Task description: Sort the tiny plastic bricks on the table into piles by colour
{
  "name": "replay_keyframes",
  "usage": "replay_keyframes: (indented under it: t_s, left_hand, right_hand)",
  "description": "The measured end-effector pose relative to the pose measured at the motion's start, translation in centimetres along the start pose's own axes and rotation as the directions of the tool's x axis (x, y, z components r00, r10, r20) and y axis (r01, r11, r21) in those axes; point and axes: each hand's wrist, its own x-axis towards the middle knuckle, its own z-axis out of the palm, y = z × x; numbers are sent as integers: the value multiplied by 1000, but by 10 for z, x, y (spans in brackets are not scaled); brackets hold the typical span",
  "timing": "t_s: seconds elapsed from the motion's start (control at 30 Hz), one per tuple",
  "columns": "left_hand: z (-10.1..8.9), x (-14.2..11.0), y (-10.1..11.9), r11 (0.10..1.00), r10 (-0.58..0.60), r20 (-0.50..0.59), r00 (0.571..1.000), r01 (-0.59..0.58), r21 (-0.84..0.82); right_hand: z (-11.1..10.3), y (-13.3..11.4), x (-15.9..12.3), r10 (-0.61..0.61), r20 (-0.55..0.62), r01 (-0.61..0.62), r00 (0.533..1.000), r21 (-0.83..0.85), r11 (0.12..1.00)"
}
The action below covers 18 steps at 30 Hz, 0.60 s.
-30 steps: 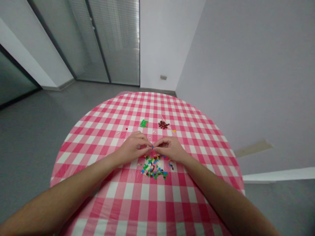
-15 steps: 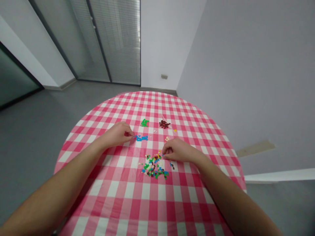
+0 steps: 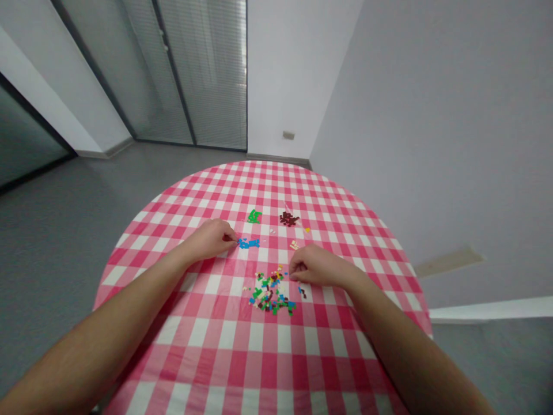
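A mixed pile of small plastic bricks (image 3: 270, 294) lies on a pink gingham tablecloth (image 3: 259, 369). The right hand (image 3: 313, 266) rests just beside the pile's upper right edge, its fingers (image 3: 294, 272) curled toward it. Up and to the left of the pile, the left hand (image 3: 209, 240) has its fingertips (image 3: 231, 237) at the end of a row of blue bricks (image 3: 249, 243) (whether they pinch anything is too small to tell). Farther beyond the pile sit a patch of green bricks (image 3: 254, 217) and, to its right, a heap of dark brown bricks (image 3: 288, 219).
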Motion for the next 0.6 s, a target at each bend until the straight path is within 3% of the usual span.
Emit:
replay_keyframes:
  t_s: [0.4, 0.5, 0.6]
  left_hand:
    - [1, 0, 1, 994, -30, 44, 999, 25, 107]
    - [1, -1, -4, 996, -16, 12, 1000, 15, 90]
    - [0, -1, -6, 997, -1, -48, 999, 4, 76]
  right_hand:
    - [1, -2, 0, -55, -68, 54, 996, -15, 998]
    - [0, -4, 0, -40, -161, 39, 986, -10, 999]
    - [2, -6, 2, 22, -308, 15, 951, 117, 993]
